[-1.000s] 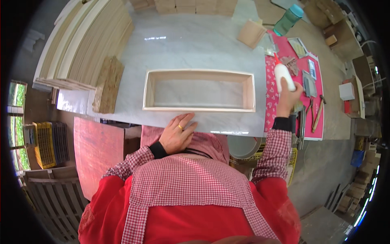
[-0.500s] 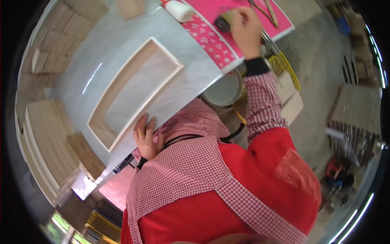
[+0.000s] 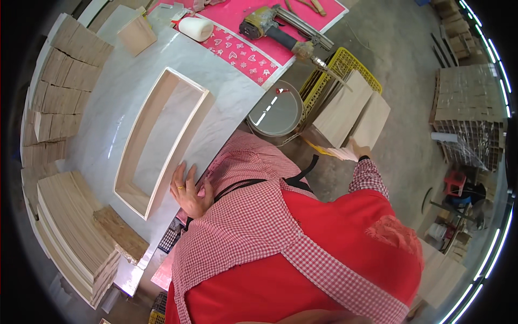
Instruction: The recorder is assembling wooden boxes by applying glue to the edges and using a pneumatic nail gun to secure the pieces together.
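- On the grey tabletop [image 3: 232,83], near the person's belly, sits a wooden frame [image 3: 186,139] with four sides.
- All four sides look joined at the corners, so I think that part is done.
- Its middle is open, and the grey shows through. No board covers it yet, so that looks like the part not done.
- Beside the near long side is the left hand [image 3: 189,196]. Its fingers are spread, with the tips at the wood or just next to it.
- Off to the right, two flat boards [image 3: 348,110] lean at a yellow crate [image 3: 373,76], away from the frame.
- At the low end of these boards is the right hand [image 3: 360,149]. I cannot tell if its fingers pinch a board, because they are partly hidden.
- Past the frame, a white bottle [image 3: 195,29] with a red tip lies on its side, and nobody holds it.
- On the pink mat [image 3: 229,15] rests a nail gun [image 3: 264,26], with no hand on it.
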`<state>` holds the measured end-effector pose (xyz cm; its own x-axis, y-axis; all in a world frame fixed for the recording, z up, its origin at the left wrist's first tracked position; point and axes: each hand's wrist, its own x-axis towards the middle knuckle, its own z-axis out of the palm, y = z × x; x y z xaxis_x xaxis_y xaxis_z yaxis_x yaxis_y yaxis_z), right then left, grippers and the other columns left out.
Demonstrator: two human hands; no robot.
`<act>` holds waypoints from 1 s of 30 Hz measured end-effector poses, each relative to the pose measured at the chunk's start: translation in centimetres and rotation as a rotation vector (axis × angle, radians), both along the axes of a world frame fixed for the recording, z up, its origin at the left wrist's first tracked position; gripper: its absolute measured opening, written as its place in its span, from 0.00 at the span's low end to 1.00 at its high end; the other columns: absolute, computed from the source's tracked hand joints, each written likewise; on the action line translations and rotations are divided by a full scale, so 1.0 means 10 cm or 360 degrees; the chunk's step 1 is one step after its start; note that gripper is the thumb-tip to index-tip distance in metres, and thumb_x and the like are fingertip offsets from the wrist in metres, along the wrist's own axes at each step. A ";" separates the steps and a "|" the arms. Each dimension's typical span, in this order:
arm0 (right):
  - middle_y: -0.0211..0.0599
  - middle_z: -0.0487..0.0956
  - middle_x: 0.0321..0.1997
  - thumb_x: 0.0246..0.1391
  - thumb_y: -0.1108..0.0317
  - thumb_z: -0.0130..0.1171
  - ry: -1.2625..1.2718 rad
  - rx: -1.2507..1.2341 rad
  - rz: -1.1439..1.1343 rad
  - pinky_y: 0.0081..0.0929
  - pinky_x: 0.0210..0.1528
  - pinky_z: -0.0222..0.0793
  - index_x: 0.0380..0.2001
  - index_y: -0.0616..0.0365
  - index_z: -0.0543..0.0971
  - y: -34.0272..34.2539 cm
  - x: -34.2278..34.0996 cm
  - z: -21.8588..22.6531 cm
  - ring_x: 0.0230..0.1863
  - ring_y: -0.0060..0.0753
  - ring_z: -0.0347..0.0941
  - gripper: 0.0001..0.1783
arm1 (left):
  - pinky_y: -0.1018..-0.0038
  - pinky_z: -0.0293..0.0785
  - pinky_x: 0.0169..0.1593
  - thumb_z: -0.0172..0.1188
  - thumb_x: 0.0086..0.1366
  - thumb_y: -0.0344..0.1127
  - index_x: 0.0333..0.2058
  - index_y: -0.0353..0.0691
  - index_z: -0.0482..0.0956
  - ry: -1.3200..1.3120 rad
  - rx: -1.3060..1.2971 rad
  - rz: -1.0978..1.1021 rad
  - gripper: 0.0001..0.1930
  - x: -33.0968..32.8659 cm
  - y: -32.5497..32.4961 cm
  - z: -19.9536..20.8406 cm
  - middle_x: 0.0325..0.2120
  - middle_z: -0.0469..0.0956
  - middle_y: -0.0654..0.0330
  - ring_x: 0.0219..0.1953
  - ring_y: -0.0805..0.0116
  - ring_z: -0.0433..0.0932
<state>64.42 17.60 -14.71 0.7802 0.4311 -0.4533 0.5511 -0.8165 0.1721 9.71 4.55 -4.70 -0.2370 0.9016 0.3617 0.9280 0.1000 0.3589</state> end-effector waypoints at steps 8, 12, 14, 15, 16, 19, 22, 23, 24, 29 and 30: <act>0.58 0.73 0.61 0.41 0.29 0.63 0.0010 0.0357 0.0209 0.38 0.64 0.66 0.63 0.67 0.67 0.15 0.28 -0.69 0.63 0.49 0.70 0.57 | 0.53 0.62 0.61 0.66 0.50 0.35 0.49 0.41 0.79 0.0003 0.0079 -0.0086 0.25 -0.03 -0.03 -0.12 0.57 0.71 0.49 0.58 0.45 0.70; 0.58 0.74 0.60 0.38 0.35 0.69 -0.0028 0.0537 -0.0034 0.39 0.63 0.67 0.62 0.67 0.68 0.00 0.23 -0.30 0.62 0.49 0.71 0.56 | 0.52 0.61 0.61 0.66 0.50 0.34 0.50 0.40 0.78 -0.0054 0.0040 -0.0021 0.25 0.01 -0.04 -0.11 0.57 0.71 0.48 0.58 0.44 0.69; 0.59 0.75 0.59 0.36 0.39 0.72 -0.0043 0.0608 -0.0189 0.39 0.62 0.68 0.61 0.68 0.68 -0.07 0.18 -0.10 0.62 0.50 0.72 0.55 | 0.51 0.61 0.61 0.66 0.50 0.34 0.50 0.39 0.78 -0.0070 0.0048 -0.0023 0.25 0.00 -0.04 -0.10 0.57 0.70 0.47 0.58 0.44 0.69; 0.59 0.75 0.59 0.36 0.40 0.74 -0.0053 0.0642 -0.0277 0.39 0.61 0.68 0.61 0.68 0.68 -0.11 0.11 0.00 0.61 0.50 0.72 0.55 | 0.52 0.62 0.61 0.65 0.51 0.33 0.50 0.39 0.78 -0.0108 0.0078 -0.0042 0.24 -0.01 -0.01 -0.09 0.56 0.71 0.47 0.58 0.44 0.69; 0.59 0.75 0.59 0.36 0.40 0.74 -0.0050 0.0657 -0.0287 0.39 0.61 0.68 0.61 0.68 0.68 -0.11 0.03 0.19 0.61 0.50 0.72 0.55 | 0.52 0.63 0.61 0.65 0.51 0.32 0.50 0.38 0.78 -0.0147 0.0104 -0.0036 0.24 -0.02 -0.03 -0.10 0.56 0.71 0.46 0.58 0.44 0.69; 0.59 0.77 0.53 0.37 0.45 0.76 0.0376 0.1449 -0.0088 0.41 0.57 0.70 0.58 0.69 0.68 0.17 -0.13 0.67 0.56 0.51 0.75 0.51 | 0.54 0.64 0.60 0.66 0.52 0.30 0.49 0.37 0.78 -0.0293 0.0192 -0.0018 0.23 -0.05 -0.12 -0.10 0.55 0.71 0.46 0.57 0.44 0.70; 0.55 0.74 0.58 0.37 0.49 0.77 0.0291 0.1970 0.0626 0.41 0.58 0.68 0.58 0.68 0.67 0.87 -0.33 0.88 0.58 0.49 0.71 0.50 | 0.57 0.67 0.58 0.67 0.52 0.29 0.49 0.36 0.77 -0.0494 0.0270 0.0162 0.23 -0.02 -0.38 -0.12 0.53 0.71 0.45 0.56 0.44 0.71; 0.53 0.72 0.59 0.38 0.51 0.77 0.0395 0.2072 0.0782 0.40 0.58 0.67 0.60 0.67 0.66 1.19 -0.35 0.99 0.60 0.47 0.70 0.50 | 0.59 0.69 0.56 0.69 0.52 0.29 0.47 0.35 0.77 -0.0459 0.0346 0.0162 0.22 0.00 -0.41 -0.15 0.51 0.72 0.45 0.53 0.45 0.72; 0.51 0.71 0.61 0.40 0.52 0.77 0.0585 0.2141 0.0974 0.40 0.59 0.66 0.62 0.67 0.64 1.44 -0.63 1.12 0.61 0.46 0.68 0.51 | 0.61 0.71 0.54 0.71 0.52 0.28 0.46 0.35 0.78 -0.0389 0.0400 0.0237 0.21 -0.04 -0.53 -0.11 0.48 0.73 0.44 0.50 0.46 0.74; 0.49 0.61 0.70 0.37 0.64 0.77 0.1289 0.1690 0.2228 0.37 0.72 0.51 0.70 0.60 0.54 1.54 -2.26 2.46 0.70 0.44 0.58 0.59 | 0.61 0.71 0.44 0.71 0.52 0.32 0.37 0.39 0.80 -0.0472 0.0369 0.0522 0.14 -0.19 -0.52 0.33 0.33 0.76 0.54 0.37 0.52 0.75; 0.49 0.61 0.70 0.34 0.66 0.76 0.1421 0.1592 0.2450 0.38 0.72 0.51 0.70 0.60 0.54 1.52 -2.54 2.52 0.70 0.45 0.57 0.60 | 0.63 0.70 0.44 0.70 0.53 0.33 0.37 0.39 0.79 -0.0392 0.0508 0.0567 0.13 -0.26 -0.56 0.34 0.32 0.76 0.56 0.36 0.55 0.75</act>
